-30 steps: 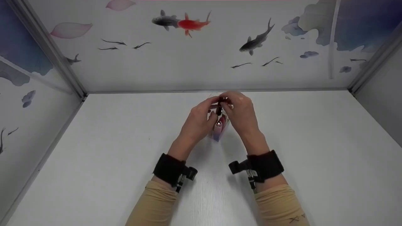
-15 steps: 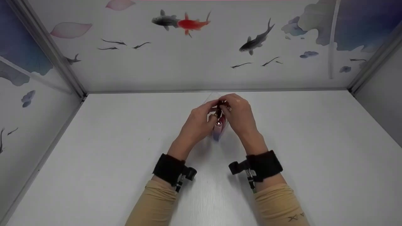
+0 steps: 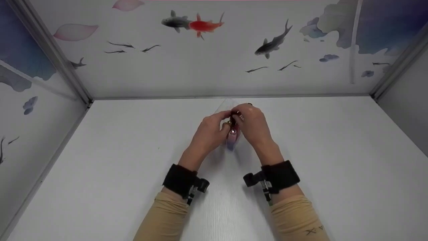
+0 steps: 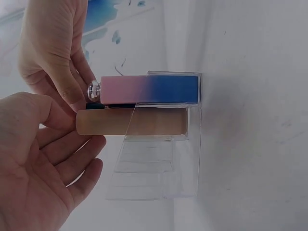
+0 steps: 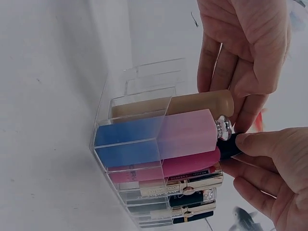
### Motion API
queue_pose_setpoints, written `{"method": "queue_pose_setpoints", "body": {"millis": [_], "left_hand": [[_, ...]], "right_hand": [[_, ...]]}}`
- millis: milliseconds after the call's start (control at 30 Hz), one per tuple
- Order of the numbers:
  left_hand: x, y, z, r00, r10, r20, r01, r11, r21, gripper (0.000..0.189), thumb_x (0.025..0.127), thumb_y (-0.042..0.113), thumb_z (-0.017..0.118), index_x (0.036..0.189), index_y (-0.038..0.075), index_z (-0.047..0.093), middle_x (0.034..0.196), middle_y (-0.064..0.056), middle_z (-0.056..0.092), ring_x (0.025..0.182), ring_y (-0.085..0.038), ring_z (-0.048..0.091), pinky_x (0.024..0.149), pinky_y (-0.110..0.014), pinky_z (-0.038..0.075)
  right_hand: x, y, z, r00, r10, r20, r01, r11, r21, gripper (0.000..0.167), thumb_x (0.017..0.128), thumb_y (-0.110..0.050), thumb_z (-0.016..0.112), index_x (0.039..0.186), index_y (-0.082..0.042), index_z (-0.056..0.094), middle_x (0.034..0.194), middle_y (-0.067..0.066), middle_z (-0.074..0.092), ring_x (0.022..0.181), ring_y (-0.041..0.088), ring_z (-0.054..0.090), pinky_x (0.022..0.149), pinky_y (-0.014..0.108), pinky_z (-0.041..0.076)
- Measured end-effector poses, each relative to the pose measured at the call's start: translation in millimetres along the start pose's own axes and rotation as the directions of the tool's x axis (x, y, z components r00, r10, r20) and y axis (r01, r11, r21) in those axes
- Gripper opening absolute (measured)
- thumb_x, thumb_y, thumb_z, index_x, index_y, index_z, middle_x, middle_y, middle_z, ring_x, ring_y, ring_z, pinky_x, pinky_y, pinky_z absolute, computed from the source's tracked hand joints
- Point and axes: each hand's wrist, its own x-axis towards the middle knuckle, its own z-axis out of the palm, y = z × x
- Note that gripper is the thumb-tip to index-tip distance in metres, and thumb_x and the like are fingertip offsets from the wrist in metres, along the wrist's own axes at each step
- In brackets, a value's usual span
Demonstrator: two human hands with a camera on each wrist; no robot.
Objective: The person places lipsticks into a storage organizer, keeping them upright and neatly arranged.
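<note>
A clear plastic lipstick organizer [image 4: 154, 192] holds several cosmetic tubes upright. At its near end stands a pink-and-blue tube [image 4: 149, 89] with a silver knob, beside a brown tube [image 4: 132, 121]. My right hand [image 5: 274, 178] pinches a dark tube [image 5: 229, 146] behind the pink-and-blue one, thumb on its upper end. The left hand [image 3: 209, 130] reaches in from the other side. Its fingers are loosely bent around the tops of the brown and dark tubes; its exact contact is partly hidden. The dark tube's lower part is hidden too.
A magenta tube [image 5: 190, 163] and several gold-trimmed lipsticks [image 5: 195, 185] fill other slots of the organizer. The white table [image 3: 100, 160] meets a back wall [image 3: 207, 73] printed with fish, just beyond the organizer.
My right hand has shifted slightly toward me and lower, and the dark tube shows less between the hands. More of the organizer's far end has come into view. The left hand barely moves.
</note>
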Motion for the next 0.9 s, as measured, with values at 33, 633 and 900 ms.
{"method": "queue_pose_setpoints", "body": {"millis": [33, 633, 900], "left_hand": [[0.1, 0.0, 0.4, 1.0, 0.0, 0.001, 0.0, 1.0, 0.004, 0.042, 0.101, 0.015, 0.051, 0.143, 0.013, 0.054, 0.142, -0.004, 0.061, 0.135, -0.02, 0.054, 0.112, -0.038, 0.046], [2.7, -0.2, 4.7, 0.998, -0.025, 0.051, 0.025, 1.0, 0.009, 0.041, 0.105, 0.018, 0.04, 0.143, 0.008, 0.054, 0.142, -0.007, 0.061, 0.135, -0.022, 0.054, 0.112, -0.039, 0.045], [2.2, -1.3, 6.1, 0.999, -0.02, 0.043, 0.018, 0.999, 0.049, 0.043, 0.106, 0.022, 0.035, 0.143, 0.009, 0.054, 0.141, -0.008, 0.061, 0.135, -0.025, 0.054, 0.114, -0.041, 0.043]], "right_hand": [[-0.1, 0.4, 0.2, 1.0, 0.001, 0.004, -0.001, 1.0, -0.003, 0.013, 0.094, -0.006, 0.067, 0.106, -0.002, 0.071, 0.105, 0.014, 0.074, 0.1, 0.028, 0.071, 0.088, 0.04, 0.058], [1.2, 6.2, 4.4, 0.999, -0.048, 0.002, 0.048, 0.996, -0.077, 0.012, 0.092, -0.003, 0.068, 0.1, -0.001, 0.077, 0.096, 0.013, 0.077, 0.095, 0.03, 0.071, 0.085, 0.04, 0.058], [0.6, 8.9, 6.7, 0.998, -0.06, -0.015, 0.059, 0.996, -0.067, 0.012, 0.091, -0.001, 0.068, 0.099, -0.001, 0.077, 0.095, 0.013, 0.077, 0.094, 0.03, 0.072, 0.085, 0.042, 0.058]]}}
